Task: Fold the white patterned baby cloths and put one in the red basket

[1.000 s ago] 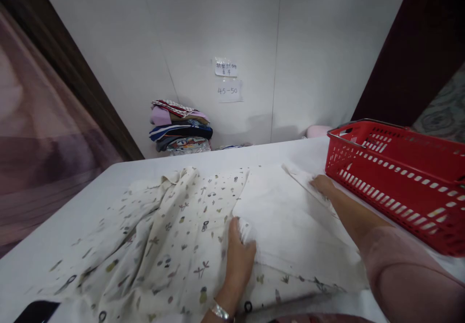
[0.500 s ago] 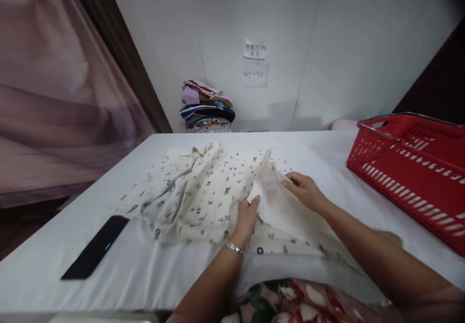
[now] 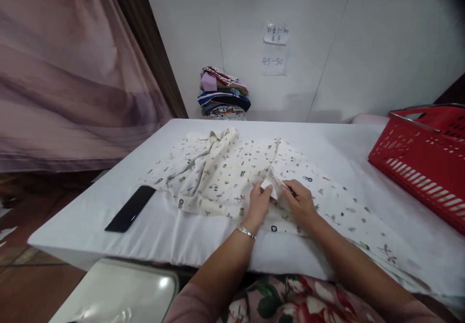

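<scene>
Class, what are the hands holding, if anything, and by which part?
The left hand and right hand pinch the printed cloth by a small raised flap between them.

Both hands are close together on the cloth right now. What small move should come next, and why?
I'd probably ease the left hand and right hand slightly apart: both seem to pinch the printed cloth at neighbouring spots, and the bit between them stands raised, plain side showing, so gentle tension might straighten it.
</scene>
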Demonstrator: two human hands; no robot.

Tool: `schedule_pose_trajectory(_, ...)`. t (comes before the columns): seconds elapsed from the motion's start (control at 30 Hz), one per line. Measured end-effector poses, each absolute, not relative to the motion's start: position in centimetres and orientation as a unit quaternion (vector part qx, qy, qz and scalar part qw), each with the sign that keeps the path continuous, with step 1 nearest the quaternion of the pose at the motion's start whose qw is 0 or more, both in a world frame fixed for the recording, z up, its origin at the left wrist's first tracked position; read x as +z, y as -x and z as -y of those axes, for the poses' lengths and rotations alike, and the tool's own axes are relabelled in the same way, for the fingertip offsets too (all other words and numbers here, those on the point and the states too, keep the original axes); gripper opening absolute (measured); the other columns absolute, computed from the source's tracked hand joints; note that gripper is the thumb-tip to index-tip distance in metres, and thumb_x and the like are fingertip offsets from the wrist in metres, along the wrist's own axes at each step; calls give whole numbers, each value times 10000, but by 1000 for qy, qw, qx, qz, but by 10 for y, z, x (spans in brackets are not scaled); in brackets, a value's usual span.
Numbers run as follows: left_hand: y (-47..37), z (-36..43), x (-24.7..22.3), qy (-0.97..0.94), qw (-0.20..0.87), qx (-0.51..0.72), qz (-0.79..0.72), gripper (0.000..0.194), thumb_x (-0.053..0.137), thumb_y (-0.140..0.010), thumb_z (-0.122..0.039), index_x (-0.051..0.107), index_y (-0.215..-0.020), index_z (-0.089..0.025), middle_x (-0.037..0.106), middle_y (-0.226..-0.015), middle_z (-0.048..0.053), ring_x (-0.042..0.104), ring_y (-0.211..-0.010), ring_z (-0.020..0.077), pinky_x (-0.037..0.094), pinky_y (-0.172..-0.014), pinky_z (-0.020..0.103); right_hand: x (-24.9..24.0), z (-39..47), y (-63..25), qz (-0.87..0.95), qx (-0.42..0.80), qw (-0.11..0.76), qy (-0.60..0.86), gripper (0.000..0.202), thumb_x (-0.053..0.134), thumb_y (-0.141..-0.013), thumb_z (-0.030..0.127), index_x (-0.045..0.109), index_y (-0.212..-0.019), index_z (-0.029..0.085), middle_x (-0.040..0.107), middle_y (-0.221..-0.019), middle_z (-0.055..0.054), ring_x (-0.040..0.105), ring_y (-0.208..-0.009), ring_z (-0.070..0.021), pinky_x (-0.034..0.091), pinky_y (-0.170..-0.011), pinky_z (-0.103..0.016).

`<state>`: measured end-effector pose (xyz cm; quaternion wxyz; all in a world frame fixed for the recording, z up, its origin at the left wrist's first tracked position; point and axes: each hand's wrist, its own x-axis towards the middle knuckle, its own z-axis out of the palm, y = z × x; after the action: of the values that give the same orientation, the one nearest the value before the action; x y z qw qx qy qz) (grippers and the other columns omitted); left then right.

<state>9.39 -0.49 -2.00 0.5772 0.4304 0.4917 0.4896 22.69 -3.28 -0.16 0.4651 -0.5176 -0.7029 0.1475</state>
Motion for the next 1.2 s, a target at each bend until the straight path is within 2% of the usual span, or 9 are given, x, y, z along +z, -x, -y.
schedule_pose_trajectory(0.17,-94,4,-17,-426,585,499,-476,229,592,-746,-365,577,-825,-151,548,-635,-28,519,-496,84,417,-488,192,-15,30,-227,748,147,464,451,216,450,-892,222,613,-1034,219,585,-954,-64,559,-859,-172,470,-728,-310)
schedule_pose_trajectory(0.3,-91,3,-16,-445,580,490,-474,215,559,-764,-361,589,-780,-149,542,-590,-25,507,-495,90,411,-499,197,-25,27,-227,752,153,469,437,317,430,-885,168,590,-1151,238,566,-923,-50,558,-816,-156,473,-702,-304)
schedule_pose_trajectory(0.47,-89,5,-12,-463,564,485,-481,201,532,-774,-348,585,-745,-156,519,-548,-27,504,-518,100,410,-517,197,-27,29,-228,750,147,463,449,365,409,-896,180,570,-1215,255,552,-884,-40,549,-779,-150,470,-680,-298)
schedule_pose_trajectory(0.67,-89,9,-9,-501,536,485,-476,176,497,-791,-315,576,-731,-169,539,-607,-27,504,-567,103,409,-548,198,-24,32,-224,764,121,425,471,360,399,-927,239,539,-1259,250,557,-872,-52,555,-779,-160,476,-675,-293)
schedule_pose_trajectory(0.93,-86,15,-5,-546,488,484,-479,224,443,-848,-331,579,-766,-173,530,-592,-24,506,-590,119,394,-574,213,-24,38,-225,767,55,396,502,351,380,-939,254,534,-1254,233,566,-845,-53,565,-771,-169,467,-662,-286)
schedule_pose_trajectory(1.2,-84,19,-7,-582,453,485,-470,273,420,-883,-387,579,-794,-184,548,-675,-7,490,-657,127,381,-629,223,-20,39,-219,774,42,379,505,341,362,-939,237,544,-1225,198,575,-822,-60,565,-741,-175,460,-630,-283)
